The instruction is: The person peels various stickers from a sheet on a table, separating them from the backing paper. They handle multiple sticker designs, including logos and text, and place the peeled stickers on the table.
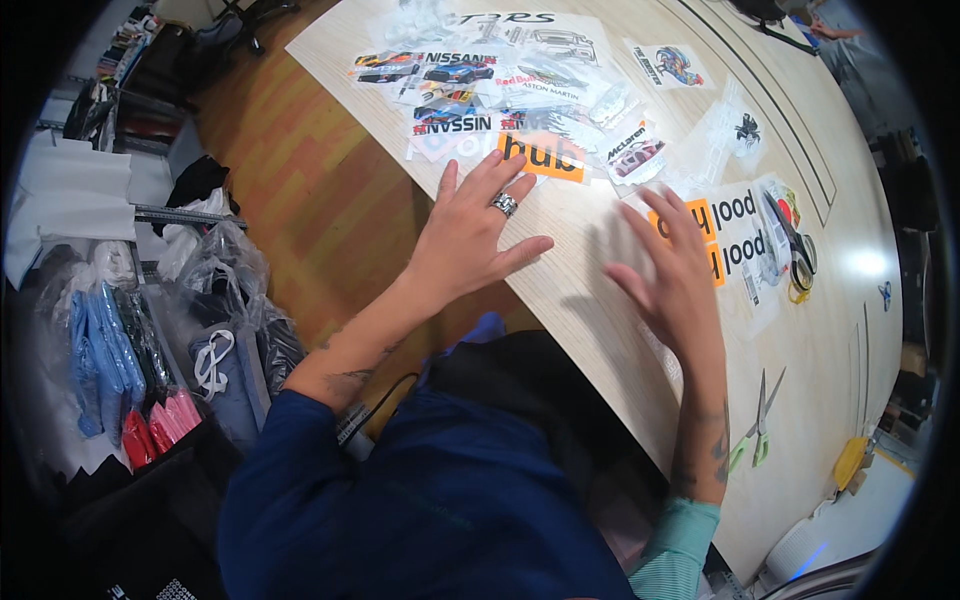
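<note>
My left hand, with a ring on one finger, is spread out at the table's left edge. Its fingertips rest on a clear film print with an orange block and black lettering. Slightly blurred, my right hand hovers with fingers apart at the near side of a second lettered orange-and-black print sheet; its fingers cover part of that sheet. Beyond my left hand, several overlapping clear film prints of cars and lettering lie in a loose pile. A red car print sits between my hands, farther back.
Dark-handled scissors lie beside the right-hand sheet. Open scissors with green handles are nearer, right of my forearm. A spider print and a colourful print lie farther back. Bagged folded clothes fill the left side.
</note>
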`<state>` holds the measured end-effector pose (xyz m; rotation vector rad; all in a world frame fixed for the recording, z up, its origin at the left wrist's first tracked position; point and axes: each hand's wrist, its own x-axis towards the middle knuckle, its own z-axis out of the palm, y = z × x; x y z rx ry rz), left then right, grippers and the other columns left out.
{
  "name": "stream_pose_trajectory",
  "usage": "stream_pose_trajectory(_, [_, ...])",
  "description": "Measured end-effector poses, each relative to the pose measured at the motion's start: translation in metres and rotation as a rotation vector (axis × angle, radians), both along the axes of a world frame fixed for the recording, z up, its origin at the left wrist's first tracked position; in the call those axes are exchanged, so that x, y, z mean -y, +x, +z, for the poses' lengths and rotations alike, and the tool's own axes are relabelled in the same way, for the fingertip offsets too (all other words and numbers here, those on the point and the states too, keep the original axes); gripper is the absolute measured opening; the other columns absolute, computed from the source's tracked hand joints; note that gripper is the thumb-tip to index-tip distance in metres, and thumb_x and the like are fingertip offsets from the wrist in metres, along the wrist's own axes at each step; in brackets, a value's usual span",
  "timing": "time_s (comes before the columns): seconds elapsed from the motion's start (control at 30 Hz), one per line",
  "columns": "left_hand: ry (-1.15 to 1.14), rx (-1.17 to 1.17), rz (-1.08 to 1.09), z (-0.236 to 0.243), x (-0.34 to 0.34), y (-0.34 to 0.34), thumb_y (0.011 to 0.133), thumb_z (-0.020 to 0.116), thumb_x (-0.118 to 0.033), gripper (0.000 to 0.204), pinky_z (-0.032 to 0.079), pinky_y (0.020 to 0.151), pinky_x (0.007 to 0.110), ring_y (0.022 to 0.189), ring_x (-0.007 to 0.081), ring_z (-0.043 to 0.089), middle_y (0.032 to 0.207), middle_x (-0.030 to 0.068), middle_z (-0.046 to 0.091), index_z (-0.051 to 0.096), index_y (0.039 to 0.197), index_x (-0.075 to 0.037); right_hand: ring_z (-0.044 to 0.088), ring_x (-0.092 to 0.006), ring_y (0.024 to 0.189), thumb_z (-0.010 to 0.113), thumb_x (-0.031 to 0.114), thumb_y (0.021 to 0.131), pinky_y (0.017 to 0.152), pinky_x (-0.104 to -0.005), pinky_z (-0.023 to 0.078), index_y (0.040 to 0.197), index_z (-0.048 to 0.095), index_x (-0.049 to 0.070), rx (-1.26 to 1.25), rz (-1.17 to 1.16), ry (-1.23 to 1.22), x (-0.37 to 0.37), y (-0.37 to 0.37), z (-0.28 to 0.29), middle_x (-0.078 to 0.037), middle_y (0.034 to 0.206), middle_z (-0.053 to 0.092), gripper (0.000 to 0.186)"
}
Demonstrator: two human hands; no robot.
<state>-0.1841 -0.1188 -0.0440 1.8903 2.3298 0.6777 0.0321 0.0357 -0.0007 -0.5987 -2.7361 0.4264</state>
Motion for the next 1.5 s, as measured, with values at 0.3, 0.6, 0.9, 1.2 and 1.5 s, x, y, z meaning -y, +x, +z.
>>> stream_pose_trajectory(0.3, [0.071,0.003,-0.014,-0.003,-0.004,-0.005,0.089,0.071,-0.046,0.06,0.029,0.114,0.067,0.143,0.0373,0.042,0.146,0.0122,0.051,0.061,0.134,-0.008,0.035,-0.041,0.147,0.055,0.06,0.097,0.117,-0.0536,0.03,0.143,0.058,0.021,0.097,0.087,0.323,-0.089,-0.127,-0.053,-0.02,0.155,0.044,0.06])
stream_pose_trajectory(0.6, [0.104,0.09,-0.046,-0.004,0.0,-0.02,0.092,0.069,-0.044,0.057,0.03,0.115,0.064,0.141,0.0391,0.043,0.146,0.0125,0.052,0.062,0.135,-0.008,0.04,-0.0404,0.143,0.062,0.058,0.093,0.116,-0.0533,0.033,0.141,0.059,0.007,0.025,0.153,0.226,-0.034,-0.107,-0.03,-0.019,0.152,0.049,0.069])
stream_pose_trajectory(0.9, [0.075,0.0,-0.006,-0.002,-0.015,-0.09,0.098,0.062,-0.043,0.049,0.031,0.117,0.057,0.138,0.0345,0.048,0.143,0.012,0.057,0.065,0.132,-0.008,0.043,-0.0351,0.141,0.065,0.06,0.088,0.113,-0.0534,0.036,0.145,0.05,0.002,0.192,0.082,0.093,0.057,-0.039,-0.029,-0.016,0.153,0.048,0.083])
stream_pose_trajectory(1.2, [-0.036,-0.145,-0.365,0.005,-0.061,-0.079,0.101,0.053,-0.05,0.052,0.021,0.118,0.064,0.149,0.0317,0.036,0.156,0.0071,0.047,0.058,0.144,-0.021,0.047,-0.0349,0.138,0.071,0.054,0.086,0.111,-0.0503,0.039,0.144,0.052,0.002,0.142,0.071,0.037,0.072,-0.024,-0.033,-0.017,0.143,0.053,0.08])
stream_pose_trajectory(1.5, [0.002,-0.21,-0.273,-0.008,-0.097,-0.122,0.105,0.047,-0.046,0.05,0.019,0.121,0.058,0.146,0.0316,0.039,0.157,0.0076,0.046,0.058,0.145,-0.02,0.049,-0.0404,0.132,0.077,0.052,0.081,0.107,-0.0518,0.041,0.144,0.052,0.002,0.121,-0.016,-0.018,0.074,0.018,-0.031,-0.016,0.122,0.054,0.084])
